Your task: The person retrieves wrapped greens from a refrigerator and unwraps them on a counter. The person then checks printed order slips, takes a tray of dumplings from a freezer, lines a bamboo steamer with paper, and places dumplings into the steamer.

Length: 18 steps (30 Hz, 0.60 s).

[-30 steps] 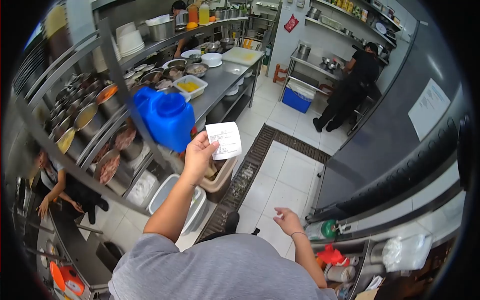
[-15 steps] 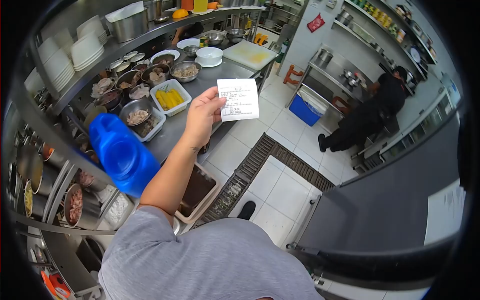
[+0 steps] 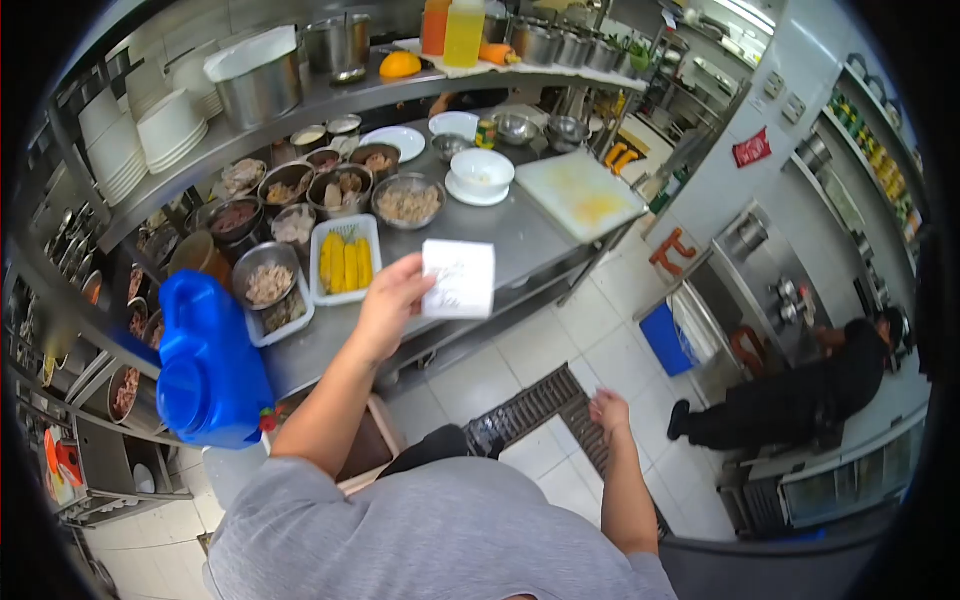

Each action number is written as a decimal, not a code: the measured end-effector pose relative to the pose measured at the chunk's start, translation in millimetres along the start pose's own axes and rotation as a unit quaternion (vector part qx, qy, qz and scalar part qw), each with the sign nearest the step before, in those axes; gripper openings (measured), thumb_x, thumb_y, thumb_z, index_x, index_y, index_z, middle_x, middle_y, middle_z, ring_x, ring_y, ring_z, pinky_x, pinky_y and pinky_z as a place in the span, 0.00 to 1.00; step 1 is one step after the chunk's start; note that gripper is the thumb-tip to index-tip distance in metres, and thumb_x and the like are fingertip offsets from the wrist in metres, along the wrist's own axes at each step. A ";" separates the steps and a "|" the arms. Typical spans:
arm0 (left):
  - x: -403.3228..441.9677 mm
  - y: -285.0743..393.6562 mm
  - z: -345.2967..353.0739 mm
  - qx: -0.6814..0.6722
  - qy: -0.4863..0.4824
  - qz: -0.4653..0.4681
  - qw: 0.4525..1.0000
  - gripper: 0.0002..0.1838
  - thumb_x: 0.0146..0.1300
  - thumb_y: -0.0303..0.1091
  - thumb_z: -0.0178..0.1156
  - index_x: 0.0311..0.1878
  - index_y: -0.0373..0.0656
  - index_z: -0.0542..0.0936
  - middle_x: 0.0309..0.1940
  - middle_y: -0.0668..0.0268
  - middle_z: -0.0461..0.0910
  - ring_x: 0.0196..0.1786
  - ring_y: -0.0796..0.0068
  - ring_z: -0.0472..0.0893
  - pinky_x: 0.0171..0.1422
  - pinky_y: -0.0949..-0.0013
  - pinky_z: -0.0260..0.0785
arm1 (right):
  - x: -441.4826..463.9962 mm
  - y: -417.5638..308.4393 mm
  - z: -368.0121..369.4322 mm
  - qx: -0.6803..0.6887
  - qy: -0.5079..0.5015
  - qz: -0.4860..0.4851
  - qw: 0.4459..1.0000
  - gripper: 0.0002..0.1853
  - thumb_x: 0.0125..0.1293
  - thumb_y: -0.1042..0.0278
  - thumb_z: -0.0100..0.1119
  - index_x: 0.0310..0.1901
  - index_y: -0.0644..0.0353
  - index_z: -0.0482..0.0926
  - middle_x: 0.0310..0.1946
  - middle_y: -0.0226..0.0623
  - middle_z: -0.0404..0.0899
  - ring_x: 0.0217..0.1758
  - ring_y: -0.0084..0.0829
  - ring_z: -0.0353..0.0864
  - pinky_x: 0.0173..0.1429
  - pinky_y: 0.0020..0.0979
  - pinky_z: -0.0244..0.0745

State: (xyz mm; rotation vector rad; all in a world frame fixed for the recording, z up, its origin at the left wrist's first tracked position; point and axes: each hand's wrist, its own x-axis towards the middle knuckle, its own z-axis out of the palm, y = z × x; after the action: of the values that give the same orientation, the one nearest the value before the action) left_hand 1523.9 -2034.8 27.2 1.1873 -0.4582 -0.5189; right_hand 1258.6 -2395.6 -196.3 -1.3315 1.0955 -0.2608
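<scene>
A small white printed receipt (image 3: pixel 459 280) is pinched between the thumb and fingers of my left hand (image 3: pixel 394 298), held out over the front edge of the steel counter (image 3: pixel 520 225). My right hand (image 3: pixel 609 411) hangs over the tiled floor on the right, its fingers loosely bent and apart, with nothing seen in it. Behind my left hand stands a white basket (image 3: pixel 316 262) of yellow corn-like pieces (image 3: pixel 345 264). A metal bowl (image 3: pixel 408 202) of chopped food is just beyond it.
A big blue plastic jug (image 3: pixel 212 360) stands left of my arm. White bowls (image 3: pixel 482 174) and a stained cutting board (image 3: pixel 580 196) lie farther along the counter. Overhead runs a shelf with squeeze bottles (image 3: pixel 464 35). A person in black (image 3: pixel 800 395) works at the right; a floor grate (image 3: pixel 540 405) lies below.
My view has swung, shifting the counter rightward in the picture. The receipt, still in my left hand, sits lower in view, and my right hand has come into view.
</scene>
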 end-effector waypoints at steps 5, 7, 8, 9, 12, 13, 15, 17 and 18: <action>54.1 0.5 -38.6 0.004 0.103 0.043 0.994 0.16 0.67 0.30 0.52 0.56 0.37 0.74 0.46 0.65 0.82 0.45 0.78 0.82 0.48 0.74 0.73 | 37.6 -216.0 125.1 0.001 -0.191 -0.152 0.970 0.19 0.63 0.71 0.59 0.55 0.65 0.75 0.42 0.37 0.81 0.39 0.24 0.79 0.42 0.24 0.74; 90.7 20.1 -46.8 0.019 0.122 0.147 0.981 0.16 0.67 0.28 0.53 0.57 0.35 0.74 0.46 0.64 0.82 0.46 0.78 0.81 0.50 0.75 0.72 | 51.5 -275.1 159.3 0.005 -0.256 -0.189 0.948 0.19 0.63 0.69 0.59 0.56 0.64 0.75 0.43 0.37 0.81 0.39 0.26 0.79 0.44 0.27 0.75; 108.3 33.7 -44.9 0.033 0.139 0.202 0.969 0.16 0.67 0.27 0.53 0.57 0.35 0.74 0.46 0.63 0.82 0.46 0.78 0.81 0.51 0.75 0.71 | 58.5 -306.0 174.3 -0.002 -0.270 -0.218 0.938 0.20 0.63 0.68 0.60 0.56 0.64 0.75 0.43 0.37 0.81 0.39 0.25 0.79 0.43 0.27 0.75; 125.3 50.5 -41.4 0.047 0.139 0.244 0.959 0.16 0.67 0.27 0.52 0.57 0.34 0.73 0.46 0.63 0.82 0.47 0.78 0.81 0.52 0.75 0.70 | 62.3 -338.3 186.2 0.009 -0.286 -0.264 0.921 0.21 0.64 0.67 0.60 0.57 0.64 0.75 0.43 0.36 0.81 0.39 0.24 0.79 0.42 0.26 0.74; 166.3 106.7 -20.7 0.078 0.140 0.354 0.921 0.16 0.69 0.25 0.50 0.58 0.31 0.72 0.46 0.61 0.82 0.48 0.76 0.80 0.55 0.73 0.69 | 65.0 -452.8 227.7 0.079 -0.273 -0.391 0.875 0.23 0.63 0.67 0.61 0.59 0.64 0.73 0.44 0.35 0.80 0.41 0.25 0.78 0.43 0.27 0.73; 177.8 118.5 -12.9 0.089 0.126 0.374 0.914 0.16 0.69 0.24 0.51 0.58 0.31 0.72 0.46 0.60 0.81 0.49 0.76 0.80 0.56 0.73 0.69 | 64.7 -492.0 241.0 0.108 -0.272 -0.429 0.855 0.25 0.63 0.67 0.61 0.60 0.64 0.71 0.44 0.35 0.79 0.42 0.25 0.78 0.43 0.27 0.74; 194.8 133.4 3.3 0.102 0.097 0.393 0.909 0.16 0.68 0.24 0.51 0.58 0.30 0.71 0.47 0.60 0.81 0.50 0.76 0.79 0.57 0.73 0.69 | 58.7 -563.5 263.8 0.217 -0.346 -0.448 0.795 0.35 0.61 0.64 0.64 0.66 0.66 0.61 0.48 0.38 0.75 0.47 0.28 0.75 0.45 0.31 0.74; 202.5 137.7 22.9 0.122 0.075 0.398 0.906 0.16 0.68 0.22 0.50 0.58 0.28 0.71 0.49 0.58 0.80 0.51 0.74 0.79 0.58 0.73 0.68 | 67.4 -633.5 292.1 0.274 -0.321 -0.461 0.781 0.46 0.58 0.59 0.68 0.71 0.66 0.51 0.55 0.43 0.69 0.52 0.33 0.72 0.48 0.34 0.74; 202.3 135.3 26.2 0.126 0.082 0.401 0.904 0.16 0.68 0.22 0.50 0.58 0.28 0.71 0.49 0.58 0.80 0.51 0.74 0.79 0.58 0.73 0.68 | 78.9 -668.3 303.5 0.264 -0.269 -0.464 0.802 0.43 0.61 0.56 0.67 0.69 0.66 0.52 0.60 0.48 0.66 0.57 0.40 0.72 0.56 0.40 0.72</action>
State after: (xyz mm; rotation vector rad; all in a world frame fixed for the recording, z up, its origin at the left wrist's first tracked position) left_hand 1688.1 -2137.6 176.7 1.1561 -0.8287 0.3617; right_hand 1804.6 -2450.9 297.4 -1.2092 -0.1941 -0.7885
